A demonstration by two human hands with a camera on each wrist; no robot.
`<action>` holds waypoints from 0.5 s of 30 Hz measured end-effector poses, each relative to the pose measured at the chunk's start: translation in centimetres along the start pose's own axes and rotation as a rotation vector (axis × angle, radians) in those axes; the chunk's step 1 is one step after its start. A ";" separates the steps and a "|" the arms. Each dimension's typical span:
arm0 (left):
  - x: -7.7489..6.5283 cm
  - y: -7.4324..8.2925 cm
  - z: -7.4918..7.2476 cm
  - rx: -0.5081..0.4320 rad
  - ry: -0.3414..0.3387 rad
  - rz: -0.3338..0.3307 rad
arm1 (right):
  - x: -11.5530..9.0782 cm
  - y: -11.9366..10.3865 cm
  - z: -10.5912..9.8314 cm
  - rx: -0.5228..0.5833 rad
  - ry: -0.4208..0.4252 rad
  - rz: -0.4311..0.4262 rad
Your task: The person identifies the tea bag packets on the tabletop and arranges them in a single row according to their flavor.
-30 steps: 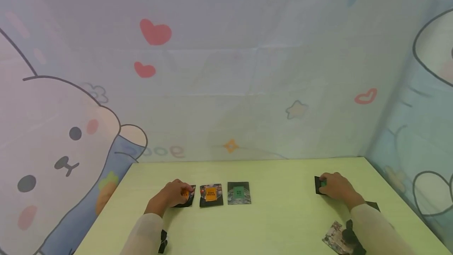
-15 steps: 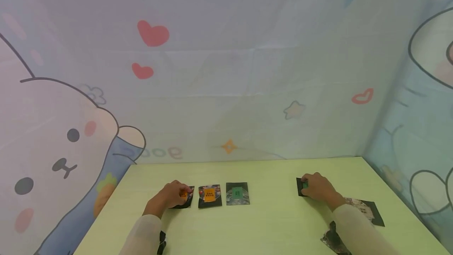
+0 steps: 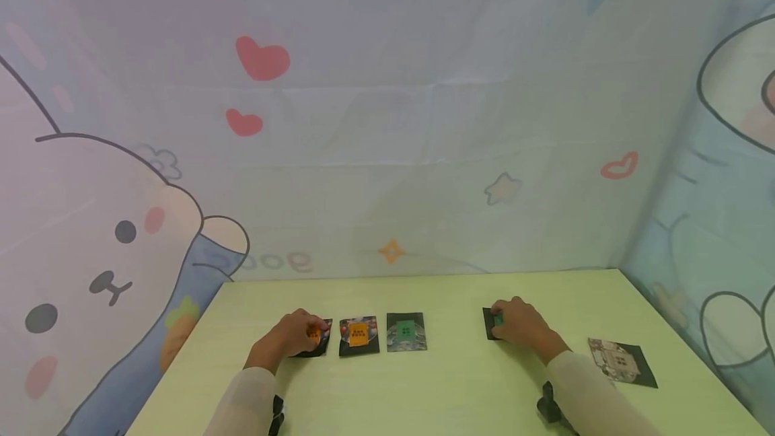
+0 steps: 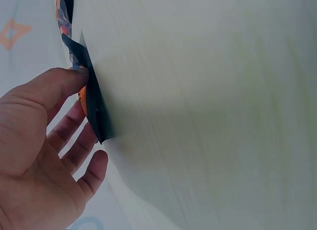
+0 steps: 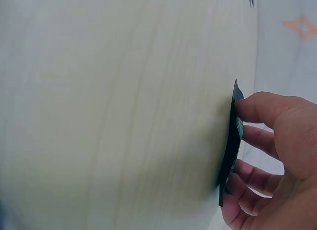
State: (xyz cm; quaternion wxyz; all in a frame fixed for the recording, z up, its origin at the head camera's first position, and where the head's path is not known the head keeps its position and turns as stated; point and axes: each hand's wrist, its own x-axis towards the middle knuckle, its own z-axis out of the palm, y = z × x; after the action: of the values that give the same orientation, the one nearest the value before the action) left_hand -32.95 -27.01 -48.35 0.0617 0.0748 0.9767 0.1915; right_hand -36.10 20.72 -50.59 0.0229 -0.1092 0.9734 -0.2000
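Note:
My left hand [image 3: 293, 333] pinches a small flat packet [image 3: 323, 343] with an orange label at the left end of a row on the table. In the left wrist view, the thumb lies on the near side of this dark-edged packet [image 4: 97, 108] and the fingertips reach its far side. Farther right, my right hand [image 3: 525, 325] holds a dark packet [image 3: 489, 325] with a green label, mostly covered by the fingers. Seen from the right wrist, that packet [image 5: 230, 148] stands edge-on between thumb and fingers, close over the table.
Between the hands lie an orange-labelled packet [image 3: 359, 336] and a green-labelled packet [image 3: 407, 332]. A packet with a beige label [image 3: 622, 363] lies by the right edge of the pale table [image 3: 448, 389]. A printed cloth [image 3: 363, 153] hangs behind the table.
My right hand has moved left with its green-labelled packet, and the forearm now leaves the beige-labelled packet uncovered. The left hand stays on its packet.

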 end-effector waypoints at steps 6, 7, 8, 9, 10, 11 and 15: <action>-0.1 0.0 0.0 0.005 -0.004 -0.009 | -0.1 -1.8 0.2 0.010 0.004 -0.020; -0.1 0.0 0.0 0.005 -0.005 -0.011 | -0.1 -2.1 0.3 0.008 0.005 -0.024; -0.1 0.0 0.0 0.002 -0.006 -0.013 | -0.1 -2.4 0.3 0.007 0.005 -0.028; -0.1 0.0 -0.1 0.001 -0.007 -0.014 | -0.1 -2.6 0.4 0.005 0.005 -0.032; -0.1 0.0 -0.1 0.002 -0.007 -0.015 | 0.0 -2.8 0.5 0.005 0.005 -0.034; -0.1 0.0 0.0 0.000 -0.007 -0.015 | 0.1 -3.0 0.7 0.005 0.005 -0.036; -0.1 0.0 0.1 -0.001 -0.007 -0.011 | 0.5 -3.7 1.4 0.002 0.005 -0.034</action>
State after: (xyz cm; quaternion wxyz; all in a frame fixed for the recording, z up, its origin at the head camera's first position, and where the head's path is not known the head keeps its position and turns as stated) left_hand -32.86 -26.99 -48.47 0.0660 0.0700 0.9768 0.1914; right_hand -35.68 16.78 -50.44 0.0173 -0.1253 0.9712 -0.2018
